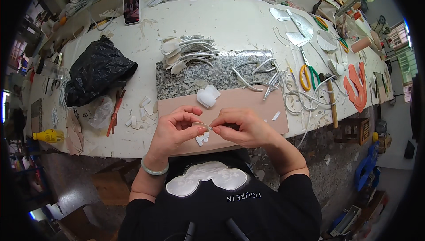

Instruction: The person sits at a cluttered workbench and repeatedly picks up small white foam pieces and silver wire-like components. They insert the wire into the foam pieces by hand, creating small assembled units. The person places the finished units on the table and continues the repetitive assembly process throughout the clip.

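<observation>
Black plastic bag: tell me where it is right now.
In the head view, the black plastic bag lies on the left of the table, left of the speckled stone slab and just beyond the crumpled clear bag.

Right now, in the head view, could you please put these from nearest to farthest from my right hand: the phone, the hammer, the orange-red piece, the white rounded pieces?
From your right hand:
1. White rounded pieces: ahead, slightly left.
2. Hammer: to the right.
3. Orange-red piece: farther right, past the hammer.
4. Phone: far left, at the back.
</observation>
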The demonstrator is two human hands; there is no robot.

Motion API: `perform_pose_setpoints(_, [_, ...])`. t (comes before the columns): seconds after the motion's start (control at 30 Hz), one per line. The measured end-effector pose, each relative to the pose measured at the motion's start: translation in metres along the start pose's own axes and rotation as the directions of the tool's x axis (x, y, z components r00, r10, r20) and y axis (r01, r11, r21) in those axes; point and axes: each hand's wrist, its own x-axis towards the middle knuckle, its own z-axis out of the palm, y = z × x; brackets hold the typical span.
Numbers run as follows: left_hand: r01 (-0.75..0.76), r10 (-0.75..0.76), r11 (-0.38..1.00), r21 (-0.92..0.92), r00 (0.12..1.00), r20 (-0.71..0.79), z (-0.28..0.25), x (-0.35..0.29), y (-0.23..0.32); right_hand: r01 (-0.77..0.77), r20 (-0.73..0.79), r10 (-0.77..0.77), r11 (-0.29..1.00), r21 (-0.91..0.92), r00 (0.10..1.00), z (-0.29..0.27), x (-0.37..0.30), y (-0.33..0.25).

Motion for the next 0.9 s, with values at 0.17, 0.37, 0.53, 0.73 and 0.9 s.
perform_pose_setpoints(0.17, [-0.004,0.004,0.999,0.051,1.000,0.011,-0.001,0.000,-0.002,-0.059,0.007,0.059,0.997,0.040,0.998,0.001,-0.002,-0.001])
perform_pose_setpoints(0.37, [-0.077,0.070,0.988,0.137,0.996,0.058,-0.002,-0.002,-0.007,-0.027,-0.055,0.029,0.999,0.036,0.998,0.010,-0.004,0.009])
perform_pose_setpoints(0.53, [0.028,-0.029,0.998,0.051,0.999,0.028,0.006,0.000,0.005,0.015,-0.117,-0.004,0.995,0.097,0.993,0.012,-0.010,0.014])
perform_pose_setpoints(0.73, [-0.199,0.280,0.790,0.579,0.959,-0.053,-0.011,0.047,-0.007,-0.037,-0.202,0.074,0.982,0.183,0.977,-0.005,-0.027,0.018])
perform_pose_setpoints(0.9, [-0.509,0.498,0.293,0.809,0.804,0.325,-0.008,0.076,-0.031,-0.096,-0.209,0.164,0.948,0.302,0.964,0.001,-0.030,0.028])
